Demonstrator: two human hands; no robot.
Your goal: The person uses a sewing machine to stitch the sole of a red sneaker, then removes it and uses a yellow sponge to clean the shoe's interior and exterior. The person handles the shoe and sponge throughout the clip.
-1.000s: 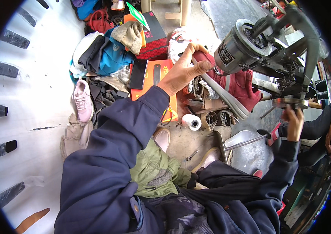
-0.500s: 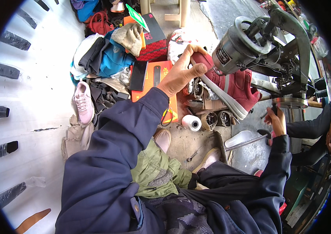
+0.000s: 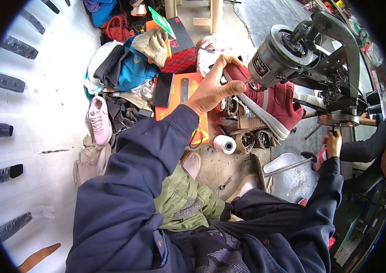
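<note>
My left hand [image 3: 213, 89] grips the toe end of a red shoe [image 3: 278, 105] with a pale grey sole, thumb on one side and fingers over the other. The shoe sits under the head of a metal shoe-stitching machine [image 3: 265, 63], its heel pointing to the right. At the machine's lower right, my right hand [image 3: 333, 144] is closed round the crank handle [image 3: 335, 129], just below the flat metal handwheel [image 3: 338, 120]. The needle's contact with the shoe is too small to make out.
Below the shoe stand a white thread spool [image 3: 225, 144] and open cans [image 3: 245, 140]. A phone [image 3: 163, 89] lies on an orange box [image 3: 203, 123]. Nearby are a pink shoe [image 3: 98, 120], piled clothes [image 3: 134, 68] and a white insole [image 3: 280, 162]. Another person's legs [image 3: 361, 151] are at right.
My right hand has swung round with the crank handle, from the wheel's left to its near side. The machine's top drum has turned. My left hand still holds the shoe.
</note>
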